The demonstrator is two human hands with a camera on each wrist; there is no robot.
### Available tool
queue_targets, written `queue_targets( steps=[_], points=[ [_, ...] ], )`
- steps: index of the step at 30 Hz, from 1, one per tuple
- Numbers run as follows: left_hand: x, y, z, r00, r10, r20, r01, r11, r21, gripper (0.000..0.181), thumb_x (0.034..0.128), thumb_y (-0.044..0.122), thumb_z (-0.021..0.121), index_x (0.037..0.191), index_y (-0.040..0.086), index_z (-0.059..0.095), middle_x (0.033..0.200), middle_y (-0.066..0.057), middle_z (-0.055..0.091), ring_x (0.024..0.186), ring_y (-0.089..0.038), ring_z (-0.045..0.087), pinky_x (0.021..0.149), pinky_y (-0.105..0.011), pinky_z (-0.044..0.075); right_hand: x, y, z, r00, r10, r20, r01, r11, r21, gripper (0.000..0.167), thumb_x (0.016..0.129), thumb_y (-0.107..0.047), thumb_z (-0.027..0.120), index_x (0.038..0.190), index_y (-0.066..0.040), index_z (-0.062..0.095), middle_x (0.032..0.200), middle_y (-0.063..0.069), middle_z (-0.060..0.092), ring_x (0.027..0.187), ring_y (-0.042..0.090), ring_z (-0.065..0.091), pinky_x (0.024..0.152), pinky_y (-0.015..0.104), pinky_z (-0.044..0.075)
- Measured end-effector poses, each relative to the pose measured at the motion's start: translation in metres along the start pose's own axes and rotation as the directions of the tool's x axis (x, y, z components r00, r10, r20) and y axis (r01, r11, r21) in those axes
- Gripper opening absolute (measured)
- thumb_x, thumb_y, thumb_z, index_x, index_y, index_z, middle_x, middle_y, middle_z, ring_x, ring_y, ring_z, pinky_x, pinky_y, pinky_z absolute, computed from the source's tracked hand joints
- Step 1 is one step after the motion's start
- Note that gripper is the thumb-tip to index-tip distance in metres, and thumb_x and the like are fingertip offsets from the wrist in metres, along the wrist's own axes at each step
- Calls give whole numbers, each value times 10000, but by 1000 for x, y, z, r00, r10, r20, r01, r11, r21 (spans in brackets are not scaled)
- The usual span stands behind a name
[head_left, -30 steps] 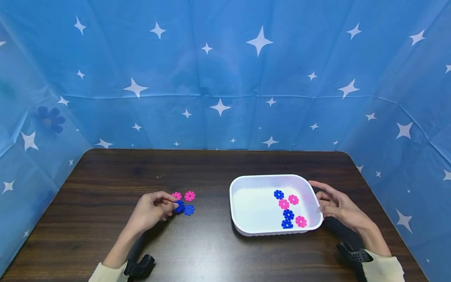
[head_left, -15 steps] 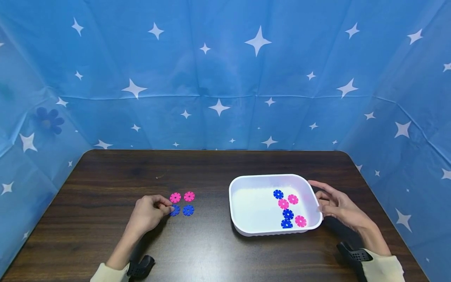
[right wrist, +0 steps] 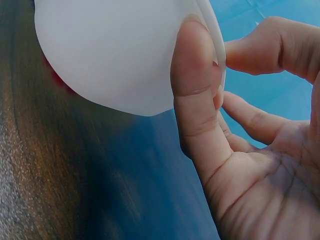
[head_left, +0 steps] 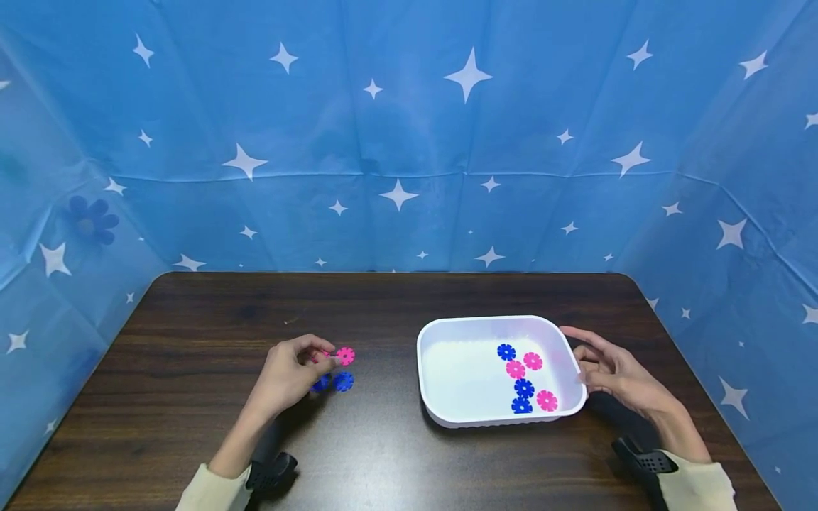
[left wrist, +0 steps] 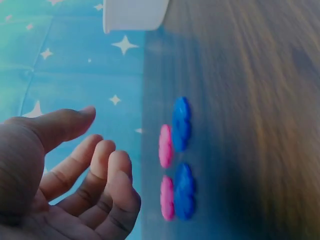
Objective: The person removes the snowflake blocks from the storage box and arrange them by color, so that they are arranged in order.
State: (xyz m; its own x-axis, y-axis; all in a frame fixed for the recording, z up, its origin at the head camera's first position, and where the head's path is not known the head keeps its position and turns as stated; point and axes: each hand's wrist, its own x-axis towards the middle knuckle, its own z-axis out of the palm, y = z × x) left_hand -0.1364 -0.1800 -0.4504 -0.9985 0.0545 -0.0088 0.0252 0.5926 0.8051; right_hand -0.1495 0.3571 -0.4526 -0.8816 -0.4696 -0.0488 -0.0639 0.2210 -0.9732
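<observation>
My left hand [head_left: 289, 370] hovers over a small cluster of flower-shaped plastic discs on the table, partly covering the left pair. In the left wrist view its thumb and fingers are apart with nothing between them. Beside it lie two pink discs, one of them this pink disc [head_left: 346, 355], and two blue discs, including this blue disc [head_left: 344, 382]. My right hand [head_left: 618, 377] grips the right rim of a white plastic tray [head_left: 456, 383], thumb on the near side of the wall and fingers around it. Three pink discs [head_left: 533, 361] and three blue discs [head_left: 524, 388] lie in the tray's right half.
The dark wood-grain table [head_left: 383, 461] carries the tray right of centre and the loose discs left of it. Behind and at both sides hangs a blue curtain [head_left: 409, 128] with white stars. Black straps [head_left: 271, 472] sit on both wrists.
My left hand has let go of a blue disc, now lying below a pink one, and has moved up and right over the pink discs. The right hand still holds the tray in place.
</observation>
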Motion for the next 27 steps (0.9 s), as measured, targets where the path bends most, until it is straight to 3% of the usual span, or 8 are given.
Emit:
queue_targets(
  steps=[5, 13, 22, 27],
  points=[
    [5, 15, 10, 996, 84, 26, -83, 995, -59, 213, 933, 235, 764, 1082, 87, 727, 864, -14, 691, 713, -142, 574, 635, -239, 468, 0, 1, 1, 1000, 5, -3, -5, 1000, 1, 722, 951, 36, 619, 1581, -13, 268, 1111, 136, 628, 878, 201, 725, 739, 403, 636],
    [16, 48, 27, 976, 214, 39, -209, 973, -99, 193, 910, 279, 793, 1068, 188, 731, 902, 20, 696, 787, -149, 648, 738, -276, 551, 0, 0, -1, 1000, 1, 2, -2, 1000, 14, 728, 949, 50, 611, 1584, -11, 260, 1113, 129, 625, 882, 192, 727, 739, 406, 636],
    [23, 81, 53, 938, 338, 78, -320, 930, -180, 229, 887, 192, 816, 1091, 141, 725, 933, -20, 701, 793, -124, 666, 720, -277, 578, 0, -2, 1, 1000, 18, -17, -18, 1000, -14, 742, 940, 41, 631, 1583, -16, 265, 1112, 108, 624, 884, 201, 725, 742, 407, 636],
    [28, 99, 70, 913, 381, 144, -353, 917, -186, 276, 876, 188, 825, 1127, 142, 722, 979, -39, 696, 841, -170, 665, 701, -259, 549, 0, -2, 3, 999, 22, -26, -23, 999, -27, 748, 937, 38, 637, 1583, -15, 265, 1107, 86, 624, 885, 187, 723, 737, 398, 636]
  ],
)
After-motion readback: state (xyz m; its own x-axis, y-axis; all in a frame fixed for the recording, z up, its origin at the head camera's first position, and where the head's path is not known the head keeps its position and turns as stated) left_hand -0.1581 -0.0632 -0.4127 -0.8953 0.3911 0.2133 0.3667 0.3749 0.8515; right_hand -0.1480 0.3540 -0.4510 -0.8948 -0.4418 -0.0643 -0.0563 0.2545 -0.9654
